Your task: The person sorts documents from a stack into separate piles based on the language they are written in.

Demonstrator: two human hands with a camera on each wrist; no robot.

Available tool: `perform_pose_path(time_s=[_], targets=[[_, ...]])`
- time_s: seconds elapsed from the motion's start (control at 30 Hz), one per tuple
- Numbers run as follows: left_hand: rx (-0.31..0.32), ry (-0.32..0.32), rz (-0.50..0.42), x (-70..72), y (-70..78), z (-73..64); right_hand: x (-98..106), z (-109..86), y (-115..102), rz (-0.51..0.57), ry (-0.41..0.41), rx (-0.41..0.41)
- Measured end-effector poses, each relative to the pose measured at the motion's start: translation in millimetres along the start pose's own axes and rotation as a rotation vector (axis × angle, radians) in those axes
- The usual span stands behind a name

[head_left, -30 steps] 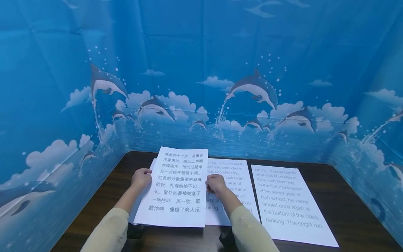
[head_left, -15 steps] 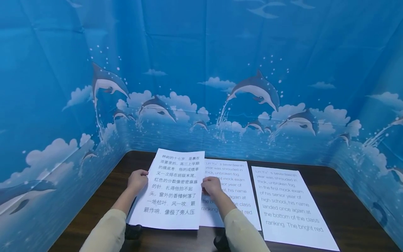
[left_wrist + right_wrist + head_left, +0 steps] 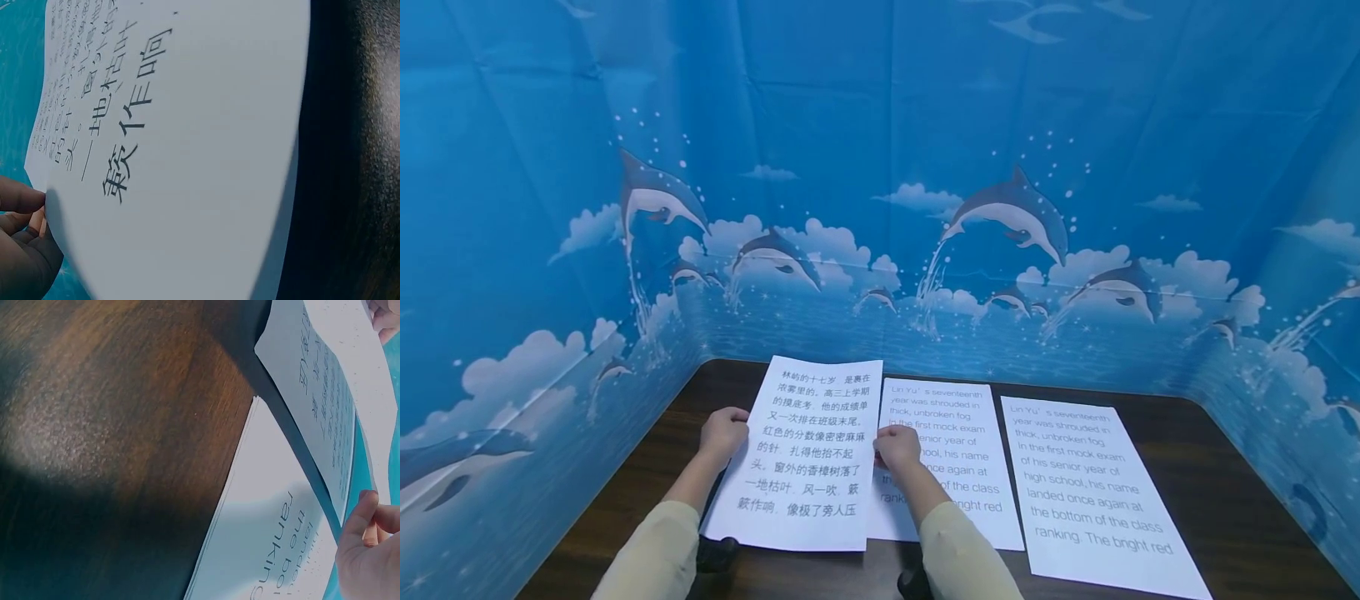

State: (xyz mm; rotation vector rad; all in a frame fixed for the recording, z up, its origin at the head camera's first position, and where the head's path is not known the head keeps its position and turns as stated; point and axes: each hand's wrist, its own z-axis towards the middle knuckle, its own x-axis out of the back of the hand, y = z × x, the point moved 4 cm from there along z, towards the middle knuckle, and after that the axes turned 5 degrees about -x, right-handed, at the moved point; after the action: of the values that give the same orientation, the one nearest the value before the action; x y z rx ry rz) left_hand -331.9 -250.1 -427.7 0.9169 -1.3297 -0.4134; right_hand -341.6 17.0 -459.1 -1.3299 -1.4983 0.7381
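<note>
Both hands hold a white paper sheet (image 3: 805, 458) printed with Chinese characters, by its two side edges. My left hand (image 3: 724, 435) pinches the left edge between thumb and fingers. The opposite edge is pinched by my right hand (image 3: 898, 450), whose forearm crosses a middle sheet with English print (image 3: 936, 417). From the right wrist, the held paper appears curved and raised above another Chinese-printed sheet (image 3: 312, 394). That lower sheet is mostly hidden in the head view. The middle English sheet shows several layered edges near the right wrist camera.
Another English-printed sheet (image 3: 1097, 492) lies on the right of the dark wooden table (image 3: 1210, 467). A blue curtain with dolphins (image 3: 880, 167) surrounds the table at the back and sides. Dark straps (image 3: 717, 554) show under the wrists.
The held sheet has shifted left and slightly toward me, both hands travelling with it. More of the middle English sheet is now uncovered. The grip at both edges stays the same.
</note>
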Motion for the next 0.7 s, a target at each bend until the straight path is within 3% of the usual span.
perform_pose_path(time_s=[0.7], targets=[[0.005, 0.018, 0.005, -2.6, -7.6, -1.0, -11, -5.0, 8, 0.032, -0.003, 0.032]])
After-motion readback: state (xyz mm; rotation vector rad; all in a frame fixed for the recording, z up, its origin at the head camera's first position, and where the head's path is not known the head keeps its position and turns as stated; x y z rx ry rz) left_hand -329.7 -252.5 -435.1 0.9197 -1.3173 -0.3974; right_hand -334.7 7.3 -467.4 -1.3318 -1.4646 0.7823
